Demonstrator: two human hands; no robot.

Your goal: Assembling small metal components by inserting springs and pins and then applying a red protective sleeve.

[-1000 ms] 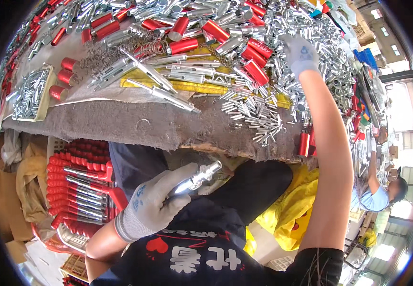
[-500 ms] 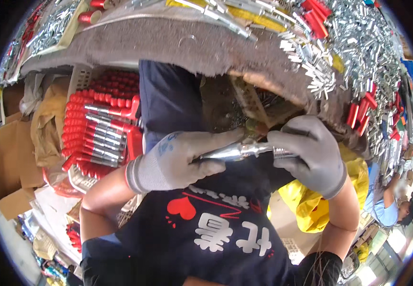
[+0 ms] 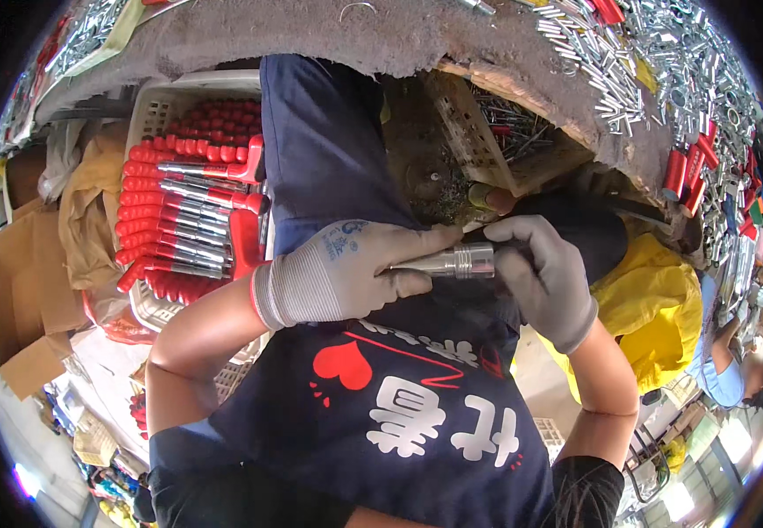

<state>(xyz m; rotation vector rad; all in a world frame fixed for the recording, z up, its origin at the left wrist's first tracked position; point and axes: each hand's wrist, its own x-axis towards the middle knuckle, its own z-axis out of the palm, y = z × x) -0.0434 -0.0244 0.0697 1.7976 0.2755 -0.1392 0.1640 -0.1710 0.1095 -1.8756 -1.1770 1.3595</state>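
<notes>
Over my lap, my left hand (image 3: 359,268), in a grey glove, is closed round a shiny metal tube with a ridged end (image 3: 468,261). The rest of the tube is covered by the fingers and palm. My right hand (image 3: 540,277), gloved too, is beside the ridged end. Its fingers are bent and drawn together, close to the left fingertips. A small pale sliver shows between the two hands, too small to name, and what the right fingers hold is hidden.
On the left, a white plastic basket (image 3: 141,113) holds several red-handled tools with chrome shafts (image 3: 192,220). Ahead lies a fabric-covered bench (image 3: 249,48) with heaps of metal pins (image 3: 588,66) and red handles (image 3: 682,172). A yellow bag (image 3: 654,308) lies right; a co-worker (image 3: 720,370) is beyond.
The right hand has slid off the tube's ridged end, uncovering it, and its fingers have bent. The tube has shifted slightly within the left hand. The bench appears higher in view.
</notes>
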